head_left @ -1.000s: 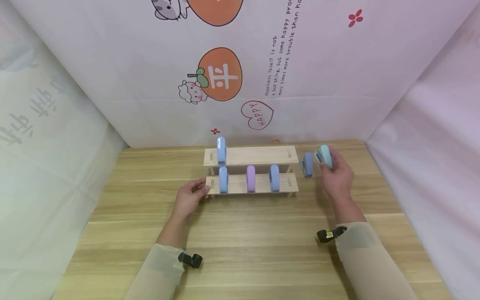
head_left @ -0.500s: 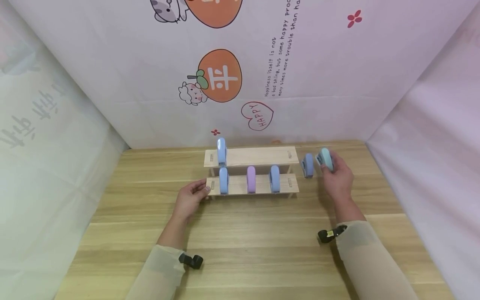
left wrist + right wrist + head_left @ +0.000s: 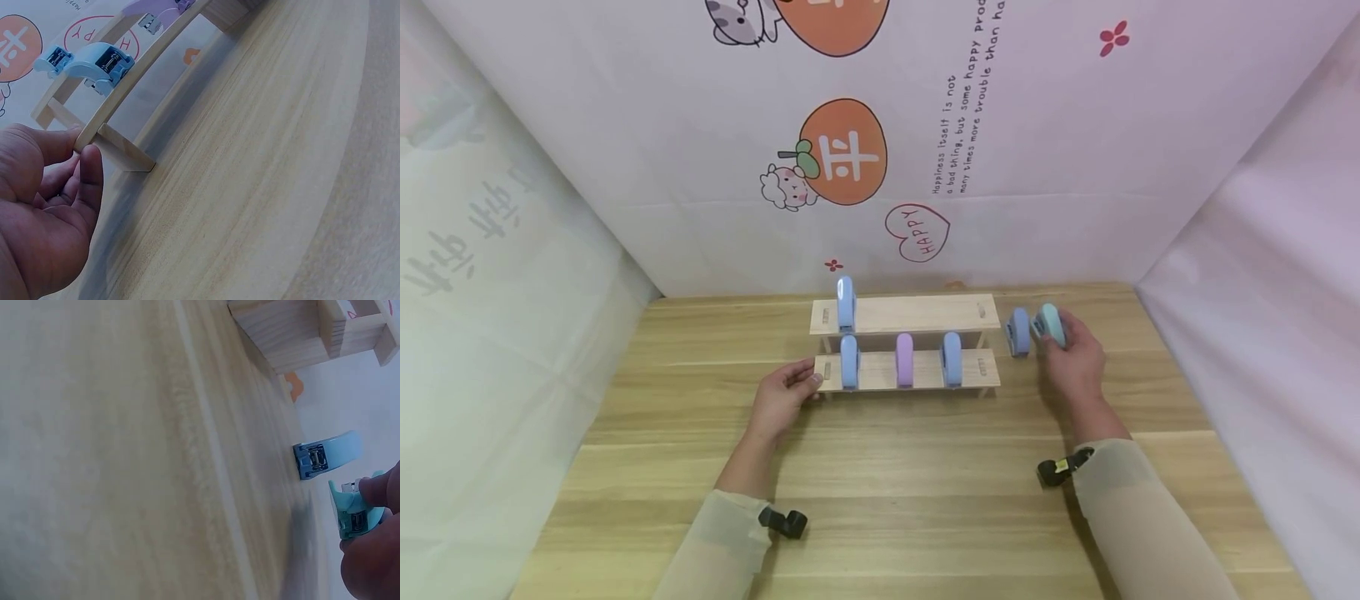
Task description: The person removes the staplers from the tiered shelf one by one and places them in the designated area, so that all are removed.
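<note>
Looking down from my head, I see my right hand (image 3: 1078,354) near the far right corner of the wood-grained desk (image 3: 880,475), thumb and fingers curled round a small, arched, mint-green plastic stapler (image 3: 1052,323), spread only as wide as its body. Just left of it, a darker blue plastic stapler (image 3: 1018,331) stands upright on the desk, close to the right ends of a long, pale wooden back shelf (image 3: 917,313) and a matching front shelf (image 3: 927,371), both on legs near the desk's far edge. My left hand (image 3: 781,402) pinches the front shelf's left end, thumb at the near left corner. That shelf carries a light-blue plastic stapler (image 3: 849,362) towards its left end, a purple plastic stapler (image 3: 905,361) about the middle and a mid-blue plastic stapler (image 3: 952,360) towards its right end. On the back shelf, a glossy blue stapler (image 3: 846,302) stands near the left end.

From my left wrist, thumb and finger meet at the front shelf's corner, only the board between them. Farther along it sits the light-blue stapler, then part of the purple one.

From my right wrist, my hand shows only in part, pinching the mint-green stapler, which tilts beside the darker blue one; whether it touches the desk I cannot tell.
</note>
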A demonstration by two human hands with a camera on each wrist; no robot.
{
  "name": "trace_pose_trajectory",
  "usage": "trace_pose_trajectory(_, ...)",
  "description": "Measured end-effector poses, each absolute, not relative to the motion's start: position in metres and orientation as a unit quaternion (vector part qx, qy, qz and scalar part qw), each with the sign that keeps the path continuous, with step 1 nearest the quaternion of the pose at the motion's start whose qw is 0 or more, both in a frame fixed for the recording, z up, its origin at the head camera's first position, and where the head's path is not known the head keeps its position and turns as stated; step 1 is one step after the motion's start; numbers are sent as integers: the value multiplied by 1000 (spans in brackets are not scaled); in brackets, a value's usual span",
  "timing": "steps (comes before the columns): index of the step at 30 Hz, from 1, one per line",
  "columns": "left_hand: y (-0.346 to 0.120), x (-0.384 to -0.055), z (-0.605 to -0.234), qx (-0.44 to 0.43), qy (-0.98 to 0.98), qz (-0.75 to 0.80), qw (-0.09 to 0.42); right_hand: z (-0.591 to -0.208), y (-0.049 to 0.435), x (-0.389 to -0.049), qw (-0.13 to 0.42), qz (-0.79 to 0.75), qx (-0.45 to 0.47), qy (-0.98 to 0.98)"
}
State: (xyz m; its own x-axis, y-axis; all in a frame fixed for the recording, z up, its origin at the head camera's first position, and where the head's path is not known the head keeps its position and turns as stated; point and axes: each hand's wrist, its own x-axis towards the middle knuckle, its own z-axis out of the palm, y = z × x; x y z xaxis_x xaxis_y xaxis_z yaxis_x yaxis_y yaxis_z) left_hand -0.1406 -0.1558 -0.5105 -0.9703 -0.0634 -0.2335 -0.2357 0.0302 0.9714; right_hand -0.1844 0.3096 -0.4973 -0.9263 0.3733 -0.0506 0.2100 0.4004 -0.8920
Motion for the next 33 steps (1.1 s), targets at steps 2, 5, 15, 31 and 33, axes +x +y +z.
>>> trace_pose_trajectory(2, -156, -140, -510, -103, 715, 688, 64, -498, 309, -184, 67, 527, -176, -829)
trace_pose_trajectory(5, -155, -140, -510, -104, 716, 687, 67, -500, 310, -184, 48, 544, -179, -819)
trace_pose_trajectory(15, -154, -142, -509, -108, 715, 687, 71, -508, 316, -189, 43, 506, -163, -846)
trace_pose_trajectory(31, -156, -143, -510, -117, 722, 678, 75, -509, 314, -193, 25, 506, -175, -844)
trace_pose_trajectory(33, -156, -143, -510, -117, 721, 679, 75, -509, 314, -193, 25, 507, -174, -844)
